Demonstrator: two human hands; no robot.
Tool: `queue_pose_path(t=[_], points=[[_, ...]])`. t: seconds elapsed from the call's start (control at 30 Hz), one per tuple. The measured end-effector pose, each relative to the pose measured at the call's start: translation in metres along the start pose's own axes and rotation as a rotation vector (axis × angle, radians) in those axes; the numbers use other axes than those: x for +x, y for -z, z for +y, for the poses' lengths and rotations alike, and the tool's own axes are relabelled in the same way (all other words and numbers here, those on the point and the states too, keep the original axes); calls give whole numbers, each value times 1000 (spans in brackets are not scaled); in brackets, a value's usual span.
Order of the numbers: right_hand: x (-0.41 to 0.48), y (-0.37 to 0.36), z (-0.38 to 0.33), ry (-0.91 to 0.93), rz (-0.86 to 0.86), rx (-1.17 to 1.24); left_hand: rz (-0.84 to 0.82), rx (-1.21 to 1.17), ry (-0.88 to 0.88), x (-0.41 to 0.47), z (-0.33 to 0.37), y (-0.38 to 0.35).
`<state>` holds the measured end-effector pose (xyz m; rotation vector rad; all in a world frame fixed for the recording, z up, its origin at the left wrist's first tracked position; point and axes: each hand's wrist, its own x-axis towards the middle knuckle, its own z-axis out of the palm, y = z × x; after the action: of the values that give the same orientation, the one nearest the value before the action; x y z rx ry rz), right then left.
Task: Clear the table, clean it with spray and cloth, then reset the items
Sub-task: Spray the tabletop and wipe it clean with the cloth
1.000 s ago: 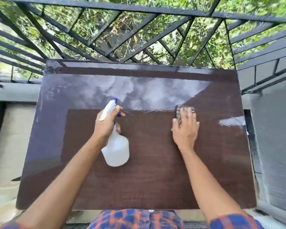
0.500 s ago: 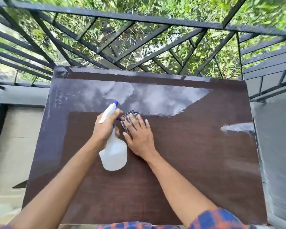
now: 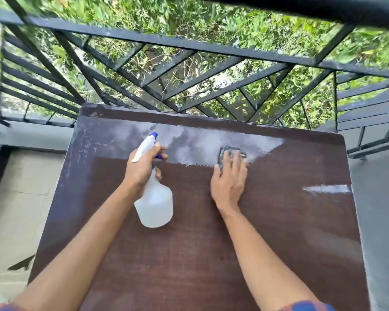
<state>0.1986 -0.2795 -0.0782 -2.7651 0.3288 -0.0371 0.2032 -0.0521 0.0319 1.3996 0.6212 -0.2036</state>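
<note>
A dark brown table [image 3: 189,254] fills the middle of the head view, its far strip glossy and reflecting the sky. My left hand [image 3: 142,169] grips the neck of a white spray bottle [image 3: 155,203] with a blue nozzle, held over the table left of centre. My right hand [image 3: 229,182] lies flat with its fingers pressed on a dark checked cloth [image 3: 231,151], right of the bottle at the edge of the glossy strip. Most of the cloth is hidden under my fingers.
A black metal railing [image 3: 189,70] runs just behind the table's far edge, with green plants beyond it. Pale floor tiles [image 3: 16,198] lie to the left and a grey floor [image 3: 380,221] to the right. A small shiny streak [image 3: 326,188] marks the table's right side.
My right hand slid the cloth left until it was next to the bottle, then back to the right. My left hand kept hold of the bottle. The view tilted up toward the railing.
</note>
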Motion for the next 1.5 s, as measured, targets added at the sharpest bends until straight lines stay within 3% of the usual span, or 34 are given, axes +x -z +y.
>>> queue_pose_path(t=[0.1, 0.27, 0.43, 0.63, 0.8, 0.93, 1.07, 1.2, 1.5], points=[[-15, -24, -60, 456, -166, -16, 20, -11, -16, 11, 7, 0], [52, -28, -91, 546, -279, -22, 40, -27, -35, 24, 13, -9], [136, -2, -32, 318, -267, -44, 25, 6, -50, 25, 12, -37], [199, 62, 132, -55, -180, -65, -2, 25, -52, 16, 5, -89], [208, 117, 256, -150, -169, -79, -50, 80, -71, -1, -7, -148], [186, 133, 307, -177, -113, -31, -81, 93, -55, -21, -19, -193], [134, 135, 326, -135, -43, -33, -106, 111, -51, -41, -27, -223], [80, 130, 319, -225, -19, -66, -141, 130, -58, -59, -33, -239], [57, 101, 211, -289, -70, -6, -134, 121, -60, -69, -32, -190]])
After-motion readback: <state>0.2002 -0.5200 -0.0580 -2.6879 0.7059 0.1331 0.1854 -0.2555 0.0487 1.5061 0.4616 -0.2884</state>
